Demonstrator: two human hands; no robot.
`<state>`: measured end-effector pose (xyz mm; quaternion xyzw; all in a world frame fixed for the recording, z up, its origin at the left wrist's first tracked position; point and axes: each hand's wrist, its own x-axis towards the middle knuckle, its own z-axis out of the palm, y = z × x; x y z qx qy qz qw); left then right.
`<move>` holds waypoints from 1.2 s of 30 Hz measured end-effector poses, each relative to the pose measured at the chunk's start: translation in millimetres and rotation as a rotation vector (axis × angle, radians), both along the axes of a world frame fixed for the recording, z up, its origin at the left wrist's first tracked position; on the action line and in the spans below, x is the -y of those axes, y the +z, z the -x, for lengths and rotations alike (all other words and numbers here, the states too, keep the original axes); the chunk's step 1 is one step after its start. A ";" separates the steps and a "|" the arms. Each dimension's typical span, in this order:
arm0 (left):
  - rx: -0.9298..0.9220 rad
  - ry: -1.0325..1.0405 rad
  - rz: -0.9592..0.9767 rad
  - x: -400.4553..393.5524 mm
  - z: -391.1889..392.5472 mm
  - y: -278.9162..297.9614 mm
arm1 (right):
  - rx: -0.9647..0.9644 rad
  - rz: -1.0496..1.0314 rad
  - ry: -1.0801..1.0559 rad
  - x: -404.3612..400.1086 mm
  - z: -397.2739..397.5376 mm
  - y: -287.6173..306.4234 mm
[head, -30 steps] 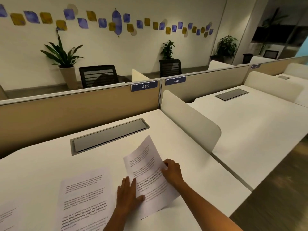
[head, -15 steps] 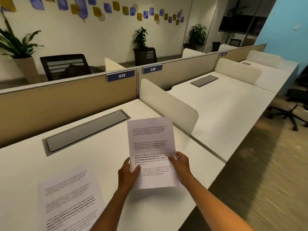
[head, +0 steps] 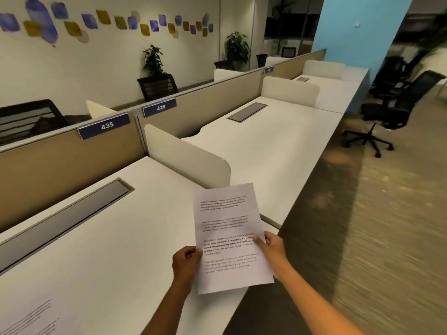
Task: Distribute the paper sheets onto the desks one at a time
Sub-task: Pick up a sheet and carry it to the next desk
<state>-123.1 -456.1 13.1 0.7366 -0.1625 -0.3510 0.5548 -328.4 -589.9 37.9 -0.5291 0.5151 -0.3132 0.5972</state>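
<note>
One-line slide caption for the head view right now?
Both hands, left hand and right hand, hold a printed sheet near desk 435's right edge; desk 436 lies beyond.

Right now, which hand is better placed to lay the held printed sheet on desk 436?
Probably the right hand: it grips the white printed paper sheet on the edge nearer the bare white desk 436.

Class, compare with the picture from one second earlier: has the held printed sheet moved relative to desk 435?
Yes. The held sheet, gripped by the left hand and right hand, was lifted off desk 435 and carried right, toward desk 436.
</note>
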 end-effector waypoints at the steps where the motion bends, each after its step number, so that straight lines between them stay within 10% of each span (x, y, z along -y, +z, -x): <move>1: 0.003 -0.011 -0.005 12.1 10.8 1.4 | 0.009 -0.011 0.003 11.1 12.1 -0.6; 20: 0.047 -0.269 0.012 307.7 213.7 26.1 | 0.052 -0.028 -0.271 247.1 244.4 8.8; 36: -0.006 -0.404 0.054 575.7 251.6 -1.7 | 0.003 -0.018 -0.503 464.5 280.3 -4.4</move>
